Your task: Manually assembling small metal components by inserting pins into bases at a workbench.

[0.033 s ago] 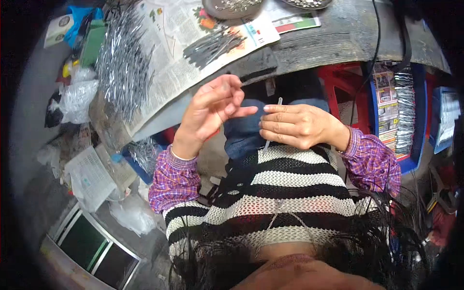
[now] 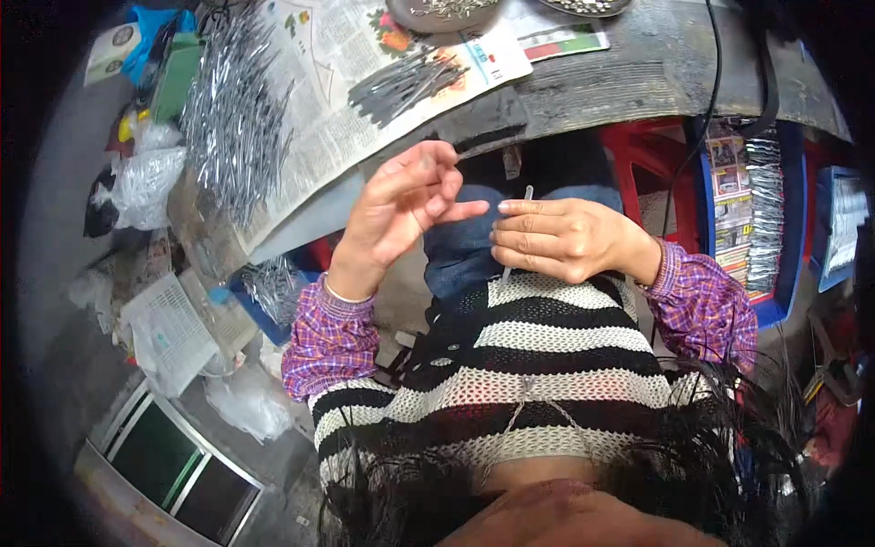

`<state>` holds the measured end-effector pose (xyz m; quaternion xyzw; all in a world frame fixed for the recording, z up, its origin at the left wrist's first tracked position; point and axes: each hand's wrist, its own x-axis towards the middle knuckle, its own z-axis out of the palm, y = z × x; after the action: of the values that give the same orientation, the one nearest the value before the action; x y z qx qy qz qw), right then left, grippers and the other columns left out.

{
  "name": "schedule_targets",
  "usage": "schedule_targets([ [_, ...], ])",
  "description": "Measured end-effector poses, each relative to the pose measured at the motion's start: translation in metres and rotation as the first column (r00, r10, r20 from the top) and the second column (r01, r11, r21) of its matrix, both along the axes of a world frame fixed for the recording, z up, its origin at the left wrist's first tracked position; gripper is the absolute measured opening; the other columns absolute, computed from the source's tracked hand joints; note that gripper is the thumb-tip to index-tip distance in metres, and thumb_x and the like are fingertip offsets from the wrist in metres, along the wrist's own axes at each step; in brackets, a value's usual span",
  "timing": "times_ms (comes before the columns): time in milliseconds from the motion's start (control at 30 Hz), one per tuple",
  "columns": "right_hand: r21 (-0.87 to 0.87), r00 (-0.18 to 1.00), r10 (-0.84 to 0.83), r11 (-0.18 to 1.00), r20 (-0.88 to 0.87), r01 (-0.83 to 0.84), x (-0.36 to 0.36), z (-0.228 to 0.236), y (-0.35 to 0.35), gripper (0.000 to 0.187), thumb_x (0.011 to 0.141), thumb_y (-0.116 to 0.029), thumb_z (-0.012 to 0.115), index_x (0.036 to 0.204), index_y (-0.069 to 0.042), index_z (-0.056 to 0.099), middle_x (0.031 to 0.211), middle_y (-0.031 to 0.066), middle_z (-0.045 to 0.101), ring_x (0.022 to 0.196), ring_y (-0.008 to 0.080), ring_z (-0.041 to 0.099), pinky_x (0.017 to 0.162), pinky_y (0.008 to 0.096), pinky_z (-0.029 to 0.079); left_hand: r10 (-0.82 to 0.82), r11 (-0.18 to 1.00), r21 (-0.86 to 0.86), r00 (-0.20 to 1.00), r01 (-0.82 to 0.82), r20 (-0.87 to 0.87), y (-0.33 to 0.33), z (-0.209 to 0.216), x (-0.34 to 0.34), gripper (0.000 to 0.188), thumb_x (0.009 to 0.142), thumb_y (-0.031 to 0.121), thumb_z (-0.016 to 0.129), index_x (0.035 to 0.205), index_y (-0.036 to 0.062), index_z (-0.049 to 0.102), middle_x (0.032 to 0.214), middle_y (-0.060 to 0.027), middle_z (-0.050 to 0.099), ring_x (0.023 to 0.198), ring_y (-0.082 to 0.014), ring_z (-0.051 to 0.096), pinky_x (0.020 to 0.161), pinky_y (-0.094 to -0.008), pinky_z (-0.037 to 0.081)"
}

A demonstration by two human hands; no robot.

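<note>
My right hand (image 2: 558,239) is closed around a thin, pale, see-through stick (image 2: 528,193). Its upper end sticks up past the fingers and its lower end shows beneath them. My left hand (image 2: 401,196) is raised beside it, palm partly toward me. Its thumb and upper fingers are curled together; whatever lies between them is too small or hidden to name. One finger stretches out toward my right fingertips, almost touching them. Both hands hover over my lap, in front of the table edge.
Newspaper (image 2: 314,128) covers part of the table (image 2: 629,82), bearing a large heap of thin metal rods (image 2: 232,118) and a smaller bundle of dark rods (image 2: 401,88). Dishes of small parts (image 2: 447,20) stand behind. A blue tray (image 2: 775,305) of packed items is at right.
</note>
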<state>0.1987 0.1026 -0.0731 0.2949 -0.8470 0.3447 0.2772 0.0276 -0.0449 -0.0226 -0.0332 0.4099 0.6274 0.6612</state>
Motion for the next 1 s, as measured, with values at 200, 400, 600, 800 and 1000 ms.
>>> schedule_targets([
  [200,0.071,0.995,0.082,0.994,0.064,-0.086,0.002,0.000,-0.006,0.030,0.071,-0.010,0.054,0.096,0.006,0.059,0.097,0.0146,0.061,0.094,0.0253,0.061,0.091,0.0384,0.048,0.025,1.000,0.004,0.995,-0.026,0.097,-0.008,-0.009,0.004,0.024,0.090,0.018,0.051,0.105,-0.0006,0.052,0.072,-0.0047,0.048,0.058,-0.0089,0.046,0.092,-0.0514,0.044],
  [400,0.031,0.997,0.070,0.997,0.026,-0.070,0.002,0.001,-0.008,0.030,0.067,-0.011,0.055,0.090,0.007,0.059,0.087,0.0130,0.061,0.085,0.0241,0.061,0.094,0.0385,0.046,0.042,0.999,0.027,0.989,-0.046,0.145,-0.012,-0.015,0.004,0.026,0.090,0.020,0.050,0.106,-0.0007,0.051,0.072,-0.0052,0.048,0.057,-0.0088,0.045,0.092,-0.0534,0.043],
  [600,0.083,0.996,0.084,0.993,0.041,-0.087,0.003,-0.001,-0.007,0.031,0.070,-0.010,0.055,0.096,0.006,0.060,0.095,0.0145,0.062,0.091,0.0248,0.062,0.091,0.0386,0.048,0.052,0.996,0.062,0.985,-0.063,0.167,-0.014,-0.018,0.004,0.027,0.090,0.021,0.050,0.106,-0.0007,0.051,0.072,-0.0057,0.049,0.057,-0.0086,0.044,0.092,-0.0542,0.043],
  [800,0.026,0.998,0.063,0.998,0.016,-0.064,0.004,-0.004,-0.010,0.030,0.067,-0.011,0.056,0.090,0.007,0.059,0.086,0.0135,0.061,0.085,0.0253,0.062,0.094,0.0404,0.046,0.052,0.996,0.057,0.982,-0.063,0.180,-0.013,-0.018,0.005,0.028,0.090,0.021,0.051,0.106,-0.0008,0.051,0.072,-0.0060,0.049,0.057,-0.0089,0.044,0.092,-0.0547,0.042],
  [1000,0.032,0.998,0.056,0.998,0.027,-0.057,0.005,-0.003,-0.008,0.030,0.067,-0.011,0.056,0.091,0.007,0.059,0.086,0.0128,0.061,0.084,0.0241,0.062,0.094,0.0404,0.045,0.045,0.995,0.071,0.970,-0.064,0.237,-0.013,-0.020,0.008,0.030,0.090,0.023,0.051,0.107,-0.0011,0.051,0.072,-0.0066,0.049,0.058,-0.0096,0.045,0.094,-0.0525,0.042],
])
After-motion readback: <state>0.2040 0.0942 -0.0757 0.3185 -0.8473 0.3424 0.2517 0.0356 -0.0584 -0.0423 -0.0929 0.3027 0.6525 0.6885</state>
